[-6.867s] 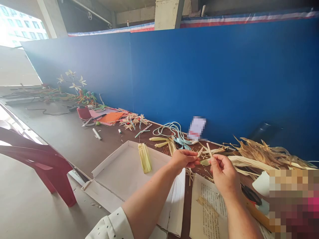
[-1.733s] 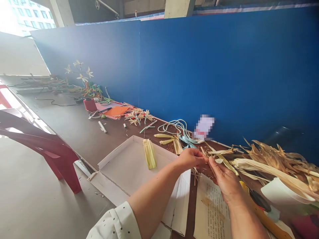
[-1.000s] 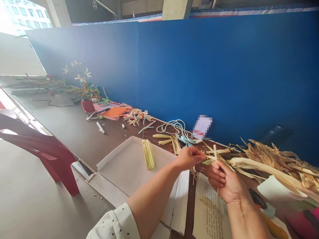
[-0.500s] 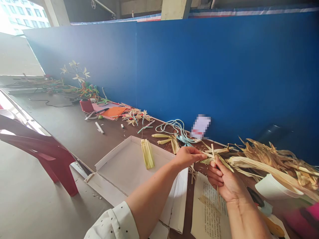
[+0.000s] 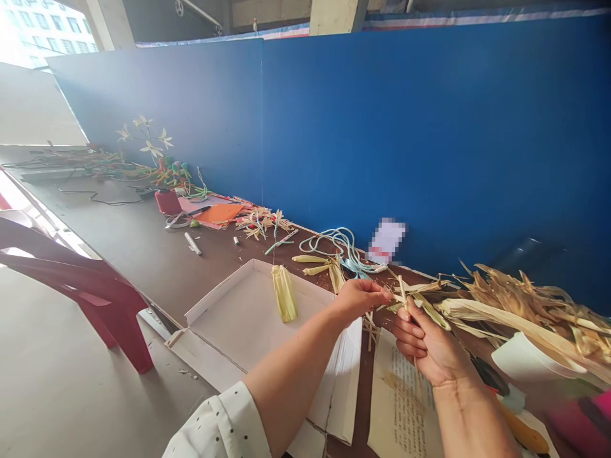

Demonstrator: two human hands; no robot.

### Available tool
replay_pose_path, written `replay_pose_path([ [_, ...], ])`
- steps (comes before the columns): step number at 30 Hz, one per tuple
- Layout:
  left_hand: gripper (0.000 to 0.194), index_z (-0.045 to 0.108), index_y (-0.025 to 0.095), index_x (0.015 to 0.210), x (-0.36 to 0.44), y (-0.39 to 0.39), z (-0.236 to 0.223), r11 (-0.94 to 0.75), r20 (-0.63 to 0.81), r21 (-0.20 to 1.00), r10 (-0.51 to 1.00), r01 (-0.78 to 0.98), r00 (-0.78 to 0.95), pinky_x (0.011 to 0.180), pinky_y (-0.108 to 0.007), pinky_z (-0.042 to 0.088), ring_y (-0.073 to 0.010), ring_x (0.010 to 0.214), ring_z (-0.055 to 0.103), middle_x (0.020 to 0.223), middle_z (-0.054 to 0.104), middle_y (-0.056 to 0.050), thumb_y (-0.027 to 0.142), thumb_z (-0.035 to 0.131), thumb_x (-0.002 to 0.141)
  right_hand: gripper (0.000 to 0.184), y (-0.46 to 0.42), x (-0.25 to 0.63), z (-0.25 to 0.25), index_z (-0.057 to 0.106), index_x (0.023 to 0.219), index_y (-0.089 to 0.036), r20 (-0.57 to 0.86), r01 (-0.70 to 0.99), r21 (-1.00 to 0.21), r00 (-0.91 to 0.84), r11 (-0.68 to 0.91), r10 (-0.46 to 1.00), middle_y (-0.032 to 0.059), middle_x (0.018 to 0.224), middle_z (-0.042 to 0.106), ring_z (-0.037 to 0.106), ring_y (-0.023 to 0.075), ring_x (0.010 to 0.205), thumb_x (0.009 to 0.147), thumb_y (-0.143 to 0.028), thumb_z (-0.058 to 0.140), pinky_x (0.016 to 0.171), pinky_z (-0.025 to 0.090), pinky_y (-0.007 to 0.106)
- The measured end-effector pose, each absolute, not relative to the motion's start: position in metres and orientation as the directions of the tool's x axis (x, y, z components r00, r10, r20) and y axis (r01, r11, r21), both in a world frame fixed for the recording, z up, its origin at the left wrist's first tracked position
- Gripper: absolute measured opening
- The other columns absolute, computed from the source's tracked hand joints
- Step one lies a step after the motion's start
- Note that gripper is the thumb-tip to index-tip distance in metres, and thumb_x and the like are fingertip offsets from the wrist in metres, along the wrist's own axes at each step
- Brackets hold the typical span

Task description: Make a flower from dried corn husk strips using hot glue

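Observation:
My right hand (image 5: 427, 346) is closed round a thin pale stick (image 5: 402, 287), which stands almost upright with its top above the thumb and its lower end below the fist. My left hand (image 5: 360, 302) pinches the end of a narrow strip of corn husk (image 5: 396, 297) that runs across to the stick at my right thumb. Whether the strip is wound round the stick is too small to tell. Left of my hands, a tied bundle of yellow-green husk (image 5: 284, 294) lies in an opened white cardboard box (image 5: 224, 312). Below my right hand is a printed sheet (image 5: 394, 407).
Dried corn husks (image 5: 520, 299) and a white cup (image 5: 529, 356) are at the right. Light-blue cord (image 5: 329, 235), husk flowers (image 5: 260, 222) and orange paper (image 5: 219, 214) lie along the blue panel (image 5: 405, 140). A red chair (image 5: 114, 312) stands at the left table edge.
Earlier the hands were close together at the stick; since then they have drawn slightly apart, with the strip stretched between them. The stick now tilts a little left. A blurred pink shape appears lower right.

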State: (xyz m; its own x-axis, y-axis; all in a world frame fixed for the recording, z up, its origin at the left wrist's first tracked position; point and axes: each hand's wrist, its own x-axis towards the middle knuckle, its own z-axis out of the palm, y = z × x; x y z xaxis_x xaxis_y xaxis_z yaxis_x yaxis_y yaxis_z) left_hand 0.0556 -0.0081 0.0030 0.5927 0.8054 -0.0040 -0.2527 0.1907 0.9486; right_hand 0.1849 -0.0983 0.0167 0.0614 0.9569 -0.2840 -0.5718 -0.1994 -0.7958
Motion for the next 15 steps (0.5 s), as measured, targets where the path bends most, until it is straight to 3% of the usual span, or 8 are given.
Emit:
replay_pose_path([
  [15, 0.027, 0.064, 0.013, 0.072, 0.0597, -0.0126, 0.0023, 0.035, 0.036, 0.990, 0.872, -0.135, 0.489, 0.055, -0.020, 0.030, -0.0051, 0.055, 0.039, 0.060, 0.053, 0.004, 0.037, 0.072, 0.065, 0.037, -0.0950, 0.1804, 0.0192, 0.055, 0.064, -0.015, -0.225, -0.526, -0.849, 0.276, -0.049, 0.934, -0.0103, 0.049, 0.027, 0.012, 0.0001, 0.038, 0.062, -0.043, 0.080, 0.028, 0.016, 0.011],
])
